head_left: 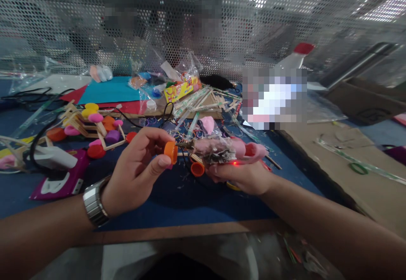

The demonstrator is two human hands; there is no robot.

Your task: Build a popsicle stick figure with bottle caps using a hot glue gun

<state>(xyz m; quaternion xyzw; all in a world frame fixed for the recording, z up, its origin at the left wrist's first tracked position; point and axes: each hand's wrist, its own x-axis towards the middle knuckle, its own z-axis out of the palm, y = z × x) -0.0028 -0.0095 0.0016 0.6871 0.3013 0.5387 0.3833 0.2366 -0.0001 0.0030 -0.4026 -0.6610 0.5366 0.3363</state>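
My left hand (136,174), with a metal-banded watch on the wrist, pinches an orange bottle cap (171,152) between thumb and fingers. My right hand (245,177) is wrapped round a pink hot glue gun (236,146). The gun's front is smeared and dirty, and a small red light glows low on its side. Its nozzle points left at the cap; I cannot tell whether they touch. Another orange cap (197,169) lies on the blue tabletop (190,208) under the gun. Part of a yellow cap (234,186) shows below my right hand.
To the left stand stick frames (111,146) with colourful caps, beside a purple power strip (65,182) with a white plug. Wooden sticks (218,102), glue-stick wrappers and rubber bands lie behind. Cardboard (364,166) covers the right side; perforated metal (177,26) closes off the back.
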